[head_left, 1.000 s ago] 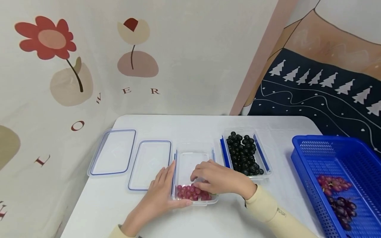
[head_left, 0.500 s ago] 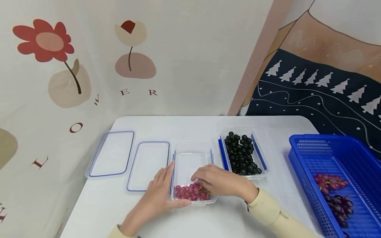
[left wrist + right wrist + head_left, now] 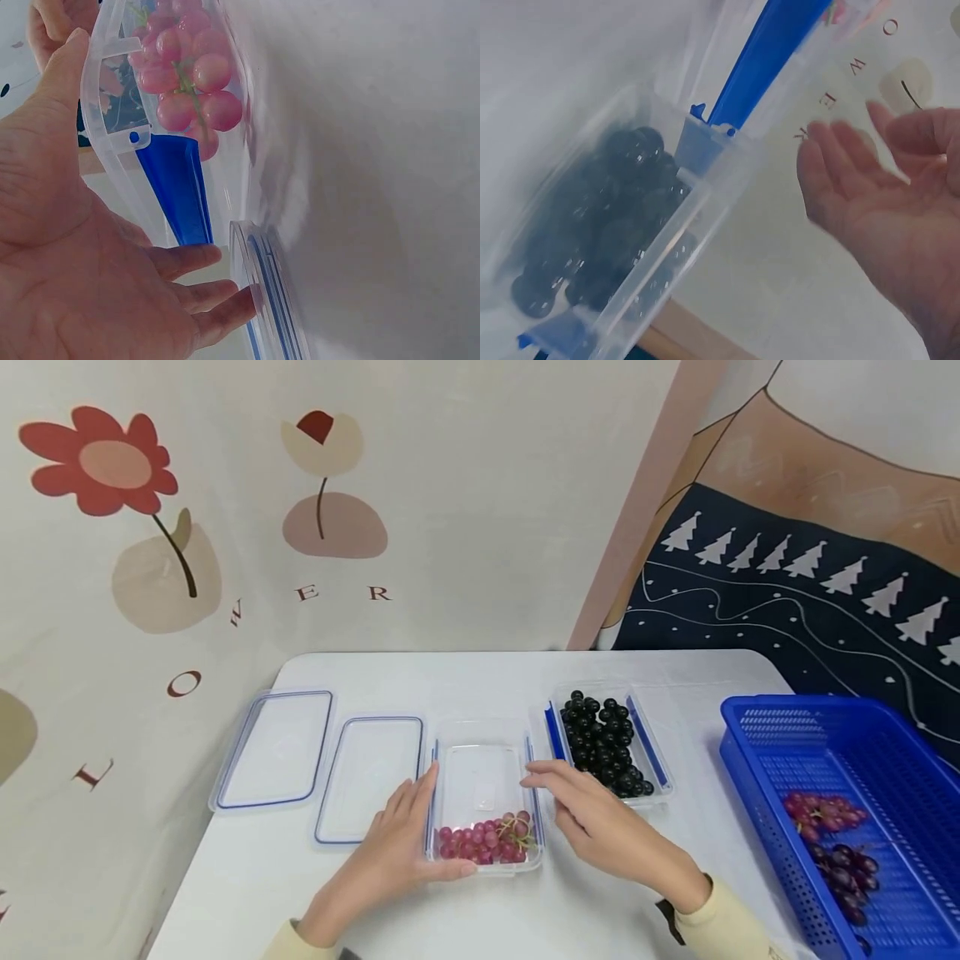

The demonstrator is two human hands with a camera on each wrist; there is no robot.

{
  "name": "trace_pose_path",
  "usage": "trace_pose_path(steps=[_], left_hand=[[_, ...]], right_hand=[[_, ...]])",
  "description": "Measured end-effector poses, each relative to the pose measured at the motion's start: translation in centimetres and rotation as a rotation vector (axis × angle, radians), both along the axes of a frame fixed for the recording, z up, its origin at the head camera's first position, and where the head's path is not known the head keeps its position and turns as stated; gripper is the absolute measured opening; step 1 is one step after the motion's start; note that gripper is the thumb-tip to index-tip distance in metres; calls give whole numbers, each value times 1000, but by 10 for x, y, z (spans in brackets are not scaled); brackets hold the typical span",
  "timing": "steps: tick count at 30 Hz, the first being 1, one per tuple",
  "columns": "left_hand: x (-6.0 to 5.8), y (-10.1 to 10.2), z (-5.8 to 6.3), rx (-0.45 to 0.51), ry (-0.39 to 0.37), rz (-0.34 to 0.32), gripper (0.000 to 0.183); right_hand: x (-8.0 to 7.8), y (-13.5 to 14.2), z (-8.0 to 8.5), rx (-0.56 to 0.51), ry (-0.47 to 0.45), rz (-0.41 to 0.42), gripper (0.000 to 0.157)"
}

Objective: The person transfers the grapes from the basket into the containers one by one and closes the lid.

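A clear plastic container [image 3: 480, 772] holds pinkish-red grapes [image 3: 487, 841] at its near end, with green stems on their right side. My left hand [image 3: 393, 847] rests against its left side, fingers straight, thumb along the near rim. In the left wrist view, the grapes [image 3: 180, 75] show through the wall near a blue latch flap [image 3: 176, 187]. Above the container's right edge is my right hand [image 3: 603, 818], holding nothing, fingers loosely extended. In the right wrist view that hand [image 3: 885, 195] is apart from a second clear container of black grapes [image 3: 607, 217].
Two clear lids with blue seals, one far left [image 3: 277, 752] and one nearer [image 3: 371, 781], lie on the white table [image 3: 495, 685]. Black grapes [image 3: 600, 739] fill the container at right. A blue basket [image 3: 832, 703] holds red grapes [image 3: 821, 812] and dark purple grapes [image 3: 843, 877].
My right hand has let go of the red grapes and moved right and up, out of the container. The left hand stays at the container's side. The head view has shifted slightly.
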State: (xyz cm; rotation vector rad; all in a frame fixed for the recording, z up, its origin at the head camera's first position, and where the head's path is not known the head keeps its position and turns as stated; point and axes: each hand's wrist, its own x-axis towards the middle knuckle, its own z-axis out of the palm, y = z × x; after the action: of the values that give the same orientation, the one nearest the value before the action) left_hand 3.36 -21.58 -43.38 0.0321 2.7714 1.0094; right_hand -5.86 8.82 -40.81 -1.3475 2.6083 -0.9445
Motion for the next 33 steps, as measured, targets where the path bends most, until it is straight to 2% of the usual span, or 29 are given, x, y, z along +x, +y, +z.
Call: trace_pose_path(steps=[4,11,17,22,26,33], left_hand=[[-1,-2,0,19,-5,-9,140],[11,-14,-4,-49,-66,29,147],[14,-19,-7,-78,-49,5,150],[9,-19,-9,-76,-25,-11,151],[2,-16,-13,-80,9,-32,151],[-10,-10,-16,-69,49,-68,150]], right_hand=[[9,14,2,-81,14,-117,54],[18,23,-3,-187,-45,-221,67],[24,42,0,-219,-23,-332,58],[29,66,8,-239,35,-435,48],[32,94,16,-221,79,-519,50],[29,146,23,-140,59,-631,48]])
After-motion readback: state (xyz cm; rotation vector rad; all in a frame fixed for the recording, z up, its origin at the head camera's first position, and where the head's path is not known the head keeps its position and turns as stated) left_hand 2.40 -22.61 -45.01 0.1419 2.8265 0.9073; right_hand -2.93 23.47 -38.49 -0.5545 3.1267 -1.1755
